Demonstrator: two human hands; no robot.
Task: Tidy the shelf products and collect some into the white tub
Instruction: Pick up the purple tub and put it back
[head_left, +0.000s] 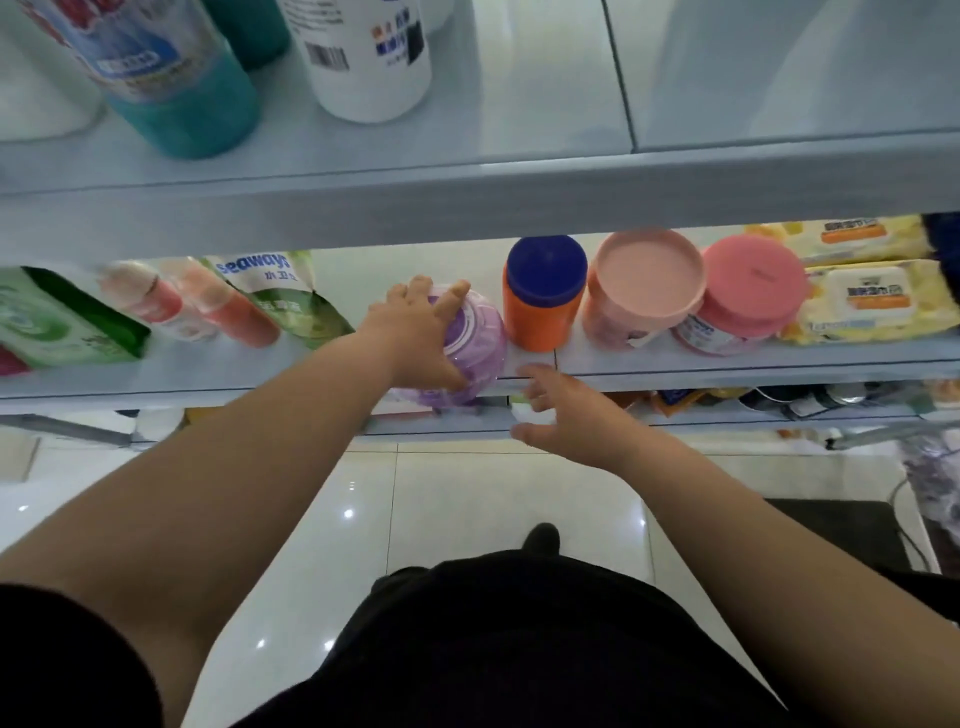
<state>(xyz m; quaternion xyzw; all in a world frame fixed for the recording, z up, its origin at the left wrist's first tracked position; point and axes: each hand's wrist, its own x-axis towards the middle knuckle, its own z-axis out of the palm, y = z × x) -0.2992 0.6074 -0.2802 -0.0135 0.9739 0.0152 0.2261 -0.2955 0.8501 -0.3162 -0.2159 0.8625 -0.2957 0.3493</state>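
My left hand (422, 332) grips a round purple translucent container (475, 348) that stands at the front edge of the middle shelf (727, 366). Its fingers curl over the top and the thumb lies on the near side. My right hand (563, 410) hovers just below and to the right of it, in front of the shelf edge, with fingers spread and holding nothing. To the right of the purple container stand an orange jar with a blue lid (543, 293), a pale pink jar (641, 286) and a jar with a darker pink lid (743, 296). The white tub is not in view.
Yellow wet-wipe packs (867, 304) lie at the shelf's right end. Green pouches (285, 299) and pink-orange bottles (208, 306) lean at the left. The upper shelf holds a teal bottle (176, 88) and a white bottle (363, 57). A lower shelf and glossy white floor tiles (467, 509) lie below.
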